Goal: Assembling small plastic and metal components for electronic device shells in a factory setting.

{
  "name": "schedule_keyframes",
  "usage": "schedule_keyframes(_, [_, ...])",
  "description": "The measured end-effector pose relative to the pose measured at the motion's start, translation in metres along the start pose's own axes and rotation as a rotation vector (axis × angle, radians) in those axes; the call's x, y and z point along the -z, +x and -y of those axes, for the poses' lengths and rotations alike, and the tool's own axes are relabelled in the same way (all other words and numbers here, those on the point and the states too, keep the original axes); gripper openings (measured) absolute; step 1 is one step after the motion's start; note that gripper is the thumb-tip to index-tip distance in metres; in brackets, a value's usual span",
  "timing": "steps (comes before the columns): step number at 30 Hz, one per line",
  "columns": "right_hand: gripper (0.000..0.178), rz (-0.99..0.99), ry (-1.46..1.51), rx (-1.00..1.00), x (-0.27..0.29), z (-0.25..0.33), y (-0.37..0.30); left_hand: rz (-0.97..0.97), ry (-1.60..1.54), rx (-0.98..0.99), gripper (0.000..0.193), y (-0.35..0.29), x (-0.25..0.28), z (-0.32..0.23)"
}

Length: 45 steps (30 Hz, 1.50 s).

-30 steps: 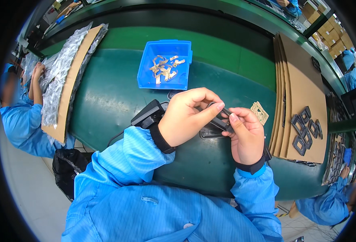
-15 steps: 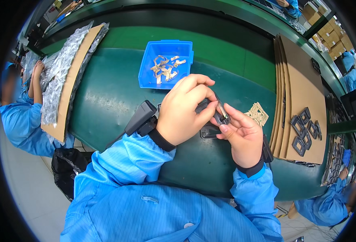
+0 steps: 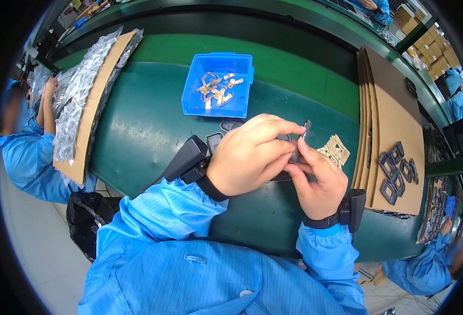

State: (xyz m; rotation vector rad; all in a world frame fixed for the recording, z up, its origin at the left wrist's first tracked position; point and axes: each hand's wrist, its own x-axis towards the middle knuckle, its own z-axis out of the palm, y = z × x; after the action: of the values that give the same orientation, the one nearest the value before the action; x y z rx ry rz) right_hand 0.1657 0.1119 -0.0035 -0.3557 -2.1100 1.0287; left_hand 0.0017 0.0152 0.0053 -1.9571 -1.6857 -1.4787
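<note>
A dark green desk (image 3: pixel 132 157) is filling the middle, catching a soft sheen of light toward nine o'clock, while a brighter green strip (image 3: pixel 279 58) is running behind it at twelve. Pale floor (image 3: pixel 29 244) is showing at eight o'clock and, with striped tape (image 3: pixel 367 281), between four and five. Brown cartons (image 3: pixel 430 50) are standing stacked at two, and a green beam (image 3: pixel 451 166) is jutting in at three.

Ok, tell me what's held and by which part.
Left hand and right hand grip a dark piece, fingertips near its upper end; fingers hide much of the rest.
</note>
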Motion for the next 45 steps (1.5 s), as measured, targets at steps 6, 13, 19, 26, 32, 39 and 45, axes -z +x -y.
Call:
schedule_keyframes(6, [0.053, 0.021, -0.059, 0.037, 0.0, 0.002, -0.002, 0.034, -0.14, 0.072, 0.016, -0.001, 0.002, 0.0])
schedule_keyframes(13, [0.048, 0.031, 0.545, -0.228, -0.006, -0.003, -0.009, -0.017, -0.075, 0.169, 0.014, 0.004, 0.003, -0.002])
schedule_keyframes(19, [0.047, 0.024, 0.7, -0.376, -0.003, 0.002, -0.004, -0.207, 0.522, 0.286, 0.006, 0.01, 0.043, 0.042])
schedule_keyframes(26, [0.03, 0.046, 0.737, -0.502, 0.005, 0.004, 0.0, -0.143, 0.553, 0.631, 0.009, 0.005, 0.058, 0.064])
schedule_keyframes(32, [0.02, 0.005, 0.758, -0.581, 0.002, 0.0, 0.0, -0.174, 0.315, 0.31, 0.018, 0.01, 0.048, 0.049])
schedule_keyframes(39, [0.017, 0.017, 0.8, -0.554, 0.003, 0.006, -0.003, 0.183, -0.877, 0.765, 0.029, 0.002, 0.01, -0.009])
schedule_keyframes(45, [0.013, 0.015, 0.705, -0.514, 0.006, 0.01, -0.006, 0.209, -0.921, 0.791, 0.021, 0.004, 0.009, -0.016])
